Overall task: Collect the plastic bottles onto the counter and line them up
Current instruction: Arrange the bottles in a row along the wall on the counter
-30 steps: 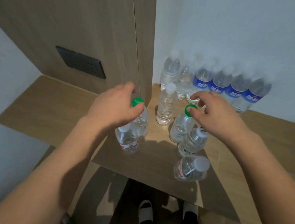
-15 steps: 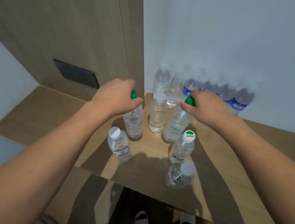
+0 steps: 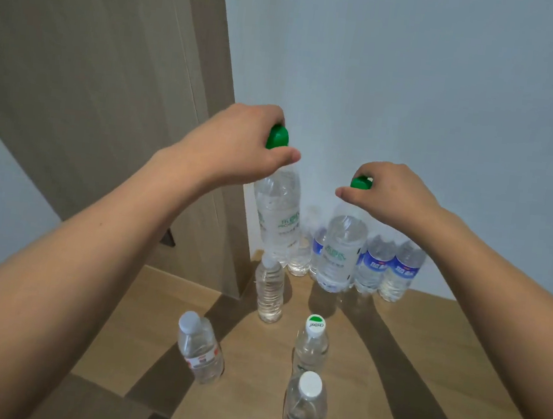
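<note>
Head view: you hold two clear plastic bottles with green caps in the air above the wooden counter (image 3: 389, 360).

Your left hand (image 3: 237, 149) curls its fingers round the neck of the left green-capped clear plastic bottle (image 3: 276, 212), which hangs upright, clear of the counter. Your right hand (image 3: 390, 196) grips the neck of the right green-capped clear plastic bottle (image 3: 342, 251) the same way, held a little lower. Behind them, a row of clear bottles with blue labels (image 3: 399, 271) stands against the pale blue wall (image 3: 420, 88). Nearer you, four more stand on the counter: a ribbed clear bottle (image 3: 271, 291), a white-capped bottle with a red-marked label (image 3: 200, 349), a bottle whose cap is white and green (image 3: 311, 344), and a white-capped bottle (image 3: 306, 405) just in front of it. A wood-grain panel (image 3: 94, 68) rises on the left.
</note>
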Demonstrator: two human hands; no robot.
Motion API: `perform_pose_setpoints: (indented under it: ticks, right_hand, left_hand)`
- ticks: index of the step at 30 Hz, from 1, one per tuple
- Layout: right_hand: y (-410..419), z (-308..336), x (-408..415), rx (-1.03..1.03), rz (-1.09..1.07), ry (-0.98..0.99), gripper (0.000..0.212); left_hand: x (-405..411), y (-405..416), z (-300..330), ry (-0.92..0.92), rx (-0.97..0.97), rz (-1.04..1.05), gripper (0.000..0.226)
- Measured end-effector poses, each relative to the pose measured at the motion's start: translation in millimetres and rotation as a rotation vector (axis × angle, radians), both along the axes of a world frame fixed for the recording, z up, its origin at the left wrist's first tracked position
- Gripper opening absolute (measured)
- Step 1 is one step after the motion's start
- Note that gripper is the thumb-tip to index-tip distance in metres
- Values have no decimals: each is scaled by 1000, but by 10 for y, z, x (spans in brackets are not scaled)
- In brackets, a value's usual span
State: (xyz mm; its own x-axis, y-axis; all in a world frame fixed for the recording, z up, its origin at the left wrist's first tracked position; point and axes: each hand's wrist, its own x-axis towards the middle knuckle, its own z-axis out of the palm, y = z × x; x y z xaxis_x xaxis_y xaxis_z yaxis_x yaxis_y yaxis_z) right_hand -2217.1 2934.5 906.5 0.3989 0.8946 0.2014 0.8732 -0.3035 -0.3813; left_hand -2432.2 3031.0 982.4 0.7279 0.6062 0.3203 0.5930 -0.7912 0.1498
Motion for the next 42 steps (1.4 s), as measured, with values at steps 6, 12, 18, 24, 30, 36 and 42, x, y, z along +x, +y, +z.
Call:
perform_pose_setpoints:
  ticks: [6, 12, 18, 24, 30, 36, 42]
  right_hand:
    - [58, -40, 166, -25, 11, 37, 37]
    - [159, -175, 287, -70, 42, 77, 39]
    - [266, -392, 407, -112, 39, 70, 40]
    - [368, -549, 414, -125, 66, 82, 40]
    - [491, -713, 370, -191, 124, 81, 43]
    - [662, -918, 280, -271, 200, 58, 41]
    - [834, -1154, 195, -363, 230, 69, 33]
  left_hand:
    - [295, 86, -64, -31, -67, 9, 37]
    - [505, 323, -170, 89, -138, 2, 32]
    - [626, 536, -351, 227, -126, -61, 35]
    - [706, 668, -607, 321, -107, -99, 35]
    - [691, 825, -927, 378, -151, -107, 35]
    - [668, 966, -1314, 445, -185, -111, 35]
    - [672, 1026, -1711, 478, -211, -83, 36]
